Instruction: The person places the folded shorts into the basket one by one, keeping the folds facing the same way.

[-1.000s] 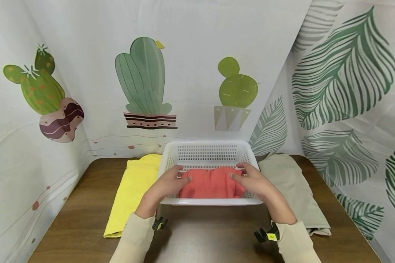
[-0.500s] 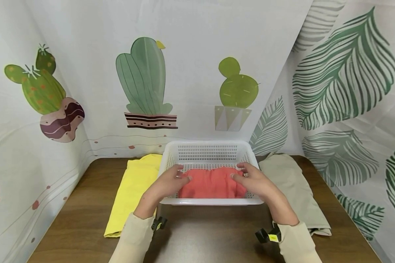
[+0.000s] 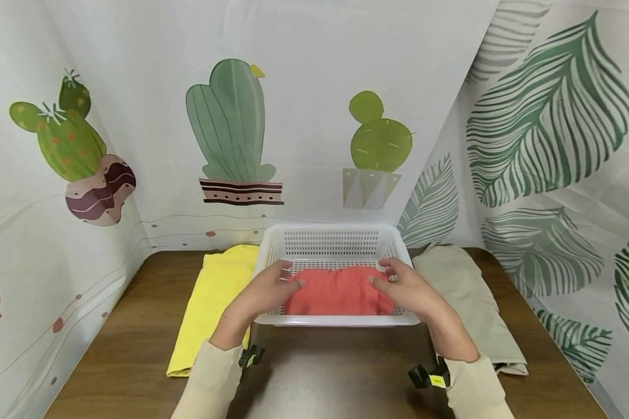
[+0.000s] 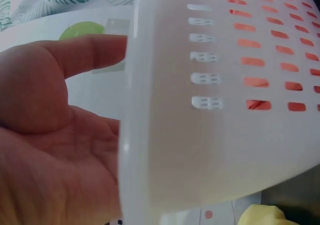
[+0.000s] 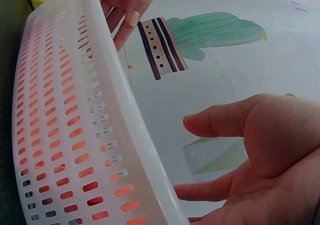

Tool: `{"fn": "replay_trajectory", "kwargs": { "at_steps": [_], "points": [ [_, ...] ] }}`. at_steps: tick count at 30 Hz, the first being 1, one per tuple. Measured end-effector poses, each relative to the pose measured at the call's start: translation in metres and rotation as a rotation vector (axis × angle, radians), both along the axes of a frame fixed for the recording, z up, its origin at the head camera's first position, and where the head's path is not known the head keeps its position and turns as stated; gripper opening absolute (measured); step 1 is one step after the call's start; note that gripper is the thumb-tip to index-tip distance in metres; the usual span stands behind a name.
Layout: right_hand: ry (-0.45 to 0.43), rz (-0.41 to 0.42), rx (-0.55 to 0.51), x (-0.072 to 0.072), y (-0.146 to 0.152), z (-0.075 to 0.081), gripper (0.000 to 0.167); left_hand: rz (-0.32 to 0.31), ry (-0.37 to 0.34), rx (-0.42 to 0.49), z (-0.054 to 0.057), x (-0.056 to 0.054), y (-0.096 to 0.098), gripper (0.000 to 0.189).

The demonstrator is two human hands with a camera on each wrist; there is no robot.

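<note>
A folded red cloth (image 3: 340, 294) lies inside a white perforated plastic basket (image 3: 340, 320) in the head view. My left hand (image 3: 264, 290) is over the basket's left end, beside the cloth, thumb apart from the fingers. On the other end, my right hand (image 3: 406, 286) is held the same way, with its thumb near the cloth's right edge. In the right wrist view nothing shows between the thumb and fingers of the right hand (image 5: 260, 155). The basket wall (image 4: 175, 150) hides the left fingertips in the left wrist view.
A folded yellow cloth (image 3: 209, 308) lies on the brown table (image 3: 335, 372) left of the basket. To the right is a folded grey-beige cloth (image 3: 466, 302). A white hanging (image 3: 314, 116) printed with cacti and leaves stands behind the table.
The hands have barely moved, holding their places at both ends of the red cloth. The cloth and basket stay put; the head view has shifted very slightly.
</note>
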State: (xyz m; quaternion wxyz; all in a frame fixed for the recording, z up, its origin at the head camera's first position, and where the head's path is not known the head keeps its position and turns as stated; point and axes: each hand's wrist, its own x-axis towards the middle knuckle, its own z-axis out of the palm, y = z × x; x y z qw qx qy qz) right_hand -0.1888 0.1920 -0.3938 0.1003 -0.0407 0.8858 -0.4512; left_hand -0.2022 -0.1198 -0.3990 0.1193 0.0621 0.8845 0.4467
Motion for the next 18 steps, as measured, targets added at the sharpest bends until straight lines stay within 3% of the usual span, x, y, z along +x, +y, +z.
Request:
{"fn": "replay_trajectory", "kwargs": {
  "at_steps": [18],
  "points": [
    [-0.001, -0.008, 0.028, 0.0075, 0.0037, 0.0098, 0.072, -0.021, 0.017, 0.015, 0.0071, 0.008, -0.004, 0.064]
  ]
}}
